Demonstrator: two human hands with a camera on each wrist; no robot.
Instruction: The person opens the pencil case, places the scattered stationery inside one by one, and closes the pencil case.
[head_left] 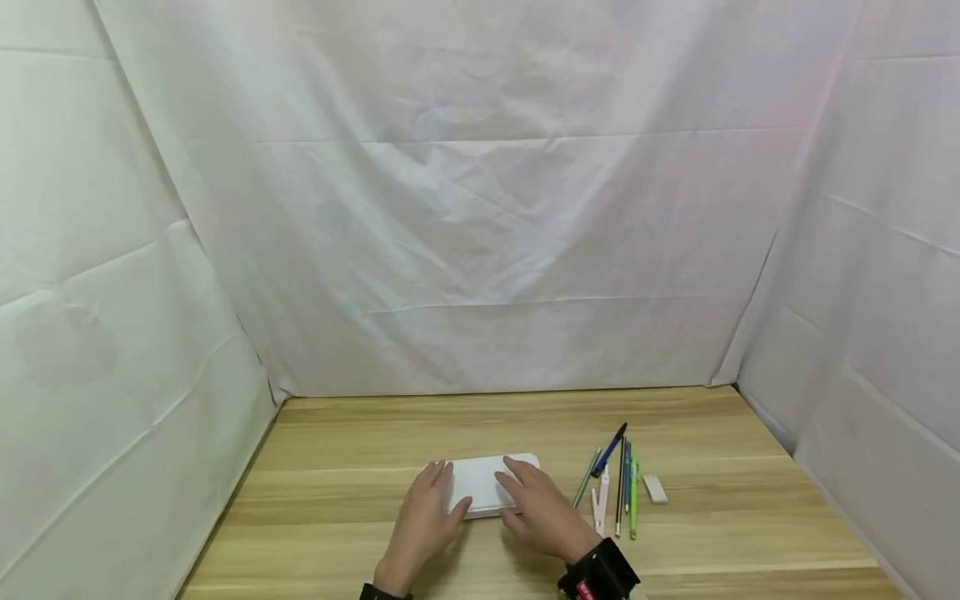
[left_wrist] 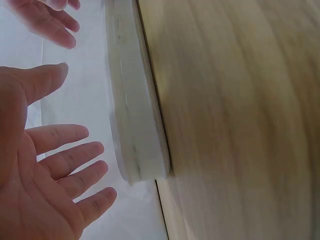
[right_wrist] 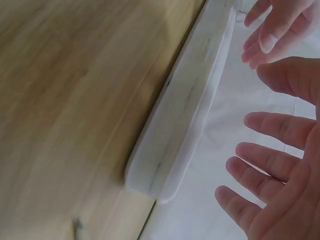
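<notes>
- Black bands wrap your wrists, nearer to you than the white case; the right wrist band [head_left: 600,571] carries a red tag [head_left: 585,591] whose pale lettering is too small to read.
- Your left hand [head_left: 427,512] hovers over the case's left end, fingers straight and slightly spread, gripping nothing.
- Your right hand [head_left: 543,512] hovers over the case's right end, its fingers likewise extended and spread, holding nothing.
- Between and below your hands, the white case [head_left: 477,483] lies flat and closed on the wooden table [head_left: 337,483]; both wrist views show a gap between your fingertips and its lid.
- Right of the case you have a grey-green pencil [head_left: 587,477], a pink two-legged tool [head_left: 601,500], a green pen [head_left: 634,500], a dark pencil [head_left: 620,487], a blue pencil [head_left: 627,479] and a black-capped blue pen [head_left: 610,450].
- Farther right of the case lies a white eraser [head_left: 655,489].
- Beyond the case, creased white cloth [head_left: 487,217] hangs behind the table.
</notes>
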